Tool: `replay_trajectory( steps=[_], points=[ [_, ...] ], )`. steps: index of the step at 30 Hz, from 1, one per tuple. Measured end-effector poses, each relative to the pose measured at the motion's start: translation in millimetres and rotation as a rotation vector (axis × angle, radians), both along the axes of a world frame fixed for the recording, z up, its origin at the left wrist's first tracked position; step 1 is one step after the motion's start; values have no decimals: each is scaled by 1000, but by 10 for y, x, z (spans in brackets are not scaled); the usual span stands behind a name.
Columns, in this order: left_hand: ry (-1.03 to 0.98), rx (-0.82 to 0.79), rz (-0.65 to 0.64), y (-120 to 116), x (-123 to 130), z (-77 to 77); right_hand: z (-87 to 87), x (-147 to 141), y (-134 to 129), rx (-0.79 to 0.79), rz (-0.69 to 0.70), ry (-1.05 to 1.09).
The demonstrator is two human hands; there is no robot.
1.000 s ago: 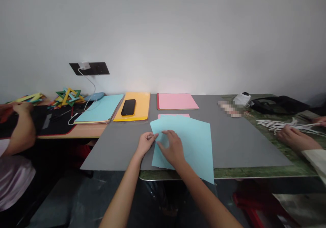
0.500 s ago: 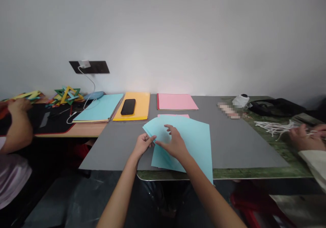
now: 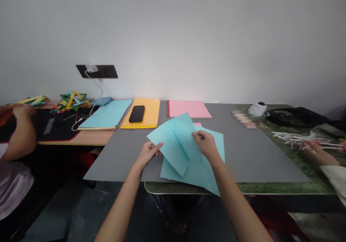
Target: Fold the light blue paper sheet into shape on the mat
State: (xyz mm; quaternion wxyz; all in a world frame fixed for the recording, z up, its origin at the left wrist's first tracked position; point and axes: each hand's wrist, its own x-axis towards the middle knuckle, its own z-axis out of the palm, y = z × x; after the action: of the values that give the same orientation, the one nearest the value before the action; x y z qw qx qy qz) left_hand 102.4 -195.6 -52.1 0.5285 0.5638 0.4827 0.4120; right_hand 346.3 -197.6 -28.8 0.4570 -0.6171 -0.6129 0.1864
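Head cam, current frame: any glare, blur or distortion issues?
Head view: soft light, wall dimming toward the corners; no harsh glare on the phone. Head view: outlet panel looks skewed, perhaps wide-lens distortion. Head view: pixelated patch hides detail; co-worker's hand at right looks slightly blurred; blue sheet reads clearly.

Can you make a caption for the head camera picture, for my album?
Left hand and right hand hold light blue paper over a gray sheet, a phone beyond.
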Motion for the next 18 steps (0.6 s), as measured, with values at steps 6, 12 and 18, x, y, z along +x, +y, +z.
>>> replay_trajectory(
  steps=[6, 12, 18],
  points=[
    [135, 57, 135, 245, -306, 107, -177, 787, -2, -335, 44, 210],
    [894, 279, 280, 428, -213, 169, -508, 778, -53, -457, 106, 306],
    [1207, 551, -88, 243, 497, 166, -655, 728, 108, -490, -10, 197]
  ],
)
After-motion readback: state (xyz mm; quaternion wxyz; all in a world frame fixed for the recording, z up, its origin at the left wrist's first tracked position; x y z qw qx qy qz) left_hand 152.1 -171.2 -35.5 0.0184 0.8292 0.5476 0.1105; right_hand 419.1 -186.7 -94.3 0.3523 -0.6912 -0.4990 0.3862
